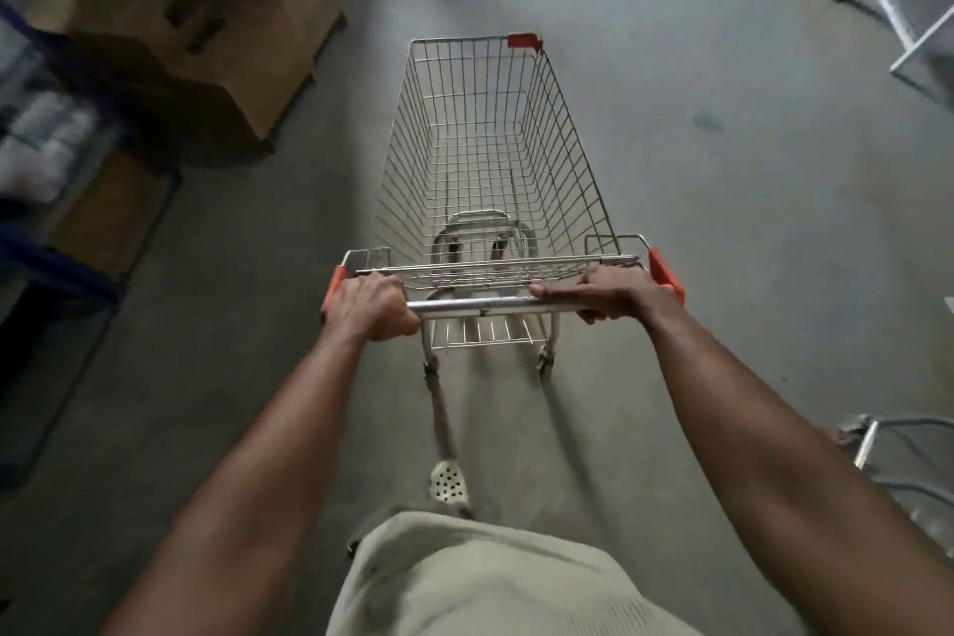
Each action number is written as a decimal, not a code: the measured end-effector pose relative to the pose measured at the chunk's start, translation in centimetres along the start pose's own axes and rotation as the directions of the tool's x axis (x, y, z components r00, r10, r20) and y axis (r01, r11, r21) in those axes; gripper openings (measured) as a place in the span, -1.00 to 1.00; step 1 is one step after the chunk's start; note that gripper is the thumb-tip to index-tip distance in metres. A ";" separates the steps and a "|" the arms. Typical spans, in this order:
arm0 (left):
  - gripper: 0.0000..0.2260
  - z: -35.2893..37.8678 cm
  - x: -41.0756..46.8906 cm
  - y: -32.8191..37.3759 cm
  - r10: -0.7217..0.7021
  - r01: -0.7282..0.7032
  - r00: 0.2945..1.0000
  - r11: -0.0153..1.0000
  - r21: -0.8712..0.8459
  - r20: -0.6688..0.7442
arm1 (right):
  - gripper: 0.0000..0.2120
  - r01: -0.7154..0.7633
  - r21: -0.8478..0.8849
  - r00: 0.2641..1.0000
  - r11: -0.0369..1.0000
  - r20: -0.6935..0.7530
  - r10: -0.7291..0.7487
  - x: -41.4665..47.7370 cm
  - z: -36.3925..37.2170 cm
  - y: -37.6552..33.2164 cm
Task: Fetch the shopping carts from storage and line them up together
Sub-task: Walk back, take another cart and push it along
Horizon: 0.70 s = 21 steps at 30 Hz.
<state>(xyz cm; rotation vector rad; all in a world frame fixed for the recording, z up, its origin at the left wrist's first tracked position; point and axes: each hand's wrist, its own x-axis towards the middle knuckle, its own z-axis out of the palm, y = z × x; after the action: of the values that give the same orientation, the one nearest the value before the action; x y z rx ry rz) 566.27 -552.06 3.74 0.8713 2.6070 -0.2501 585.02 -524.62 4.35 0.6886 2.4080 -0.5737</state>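
The silver wire shopping cart (485, 145) stands on the grey concrete floor (722, 222), directly ahead of the person, basket pointing away. Its round metal handle bar (480, 307) spans the near end. The left hand (369, 305) grips the bar's left end and the right hand (614, 292) grips its right end.

Stacked brown cardboard boxes (222, 41) sit ahead and left of the cart, apart from it. A blue metal shelving unit (62, 201) stands far left, nearer than the boxes. A grey metal frame (893, 0) lies ahead on the right, well apart. A silver tubular frame (898, 460) is at the right edge, behind the cart. A pale perforated shoe (448, 480) is behind the rear wheels.
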 end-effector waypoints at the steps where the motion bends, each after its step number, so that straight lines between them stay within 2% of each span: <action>1: -0.57 -1.2 2.1 -0.3 0.026 -0.026 1.000 1.000 -0.008 0.009 | -0.12 -0.003 -0.014 1.000 1.000 -0.031 0.003 1.3 -0.8 -0.1; 3: -0.55 -3.4 6.2 -0.4 0.071 -0.071 0.997 0.997 -0.012 0.027 | -0.12 -0.024 -0.059 0.988 0.998 -0.153 0.015 3.8 -2.0 -0.2; 5: -0.55 -5.4 10.3 -0.1 0.107 -0.106 0.993 0.994 -0.008 0.044 | -0.10 -0.048 -0.122 0.943 0.991 -0.333 0.005 6.4 -3.3 -0.1; 7: -0.56 -7.4 14.9 0.4 0.132 -0.132 0.989 0.991 -0.003 0.060 | -0.09 -0.085 -0.173 0.906 0.981 -0.423 0.003 9.2 -5.3 0.3; 17: -0.71 -17.7 40.1 5.8 0.215 -0.215 0.976 0.976 0.026 -0.012 | -0.04 -0.239 -0.089 0.882 0.967 -0.436 0.178 27.8 -21.1 5.5; 21: -0.68 -21.3 49.6 8.6 0.207 -0.205 0.978 0.977 0.056 -0.026 | -0.26 -0.292 0.027 0.835 0.956 -0.481 0.268 35.1 -27.9 7.3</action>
<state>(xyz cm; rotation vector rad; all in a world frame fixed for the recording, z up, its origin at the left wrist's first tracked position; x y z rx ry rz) 528.68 -512.33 2.59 1.1638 2.5229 -0.2508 553.40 -492.19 1.81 1.2642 2.6783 -0.2354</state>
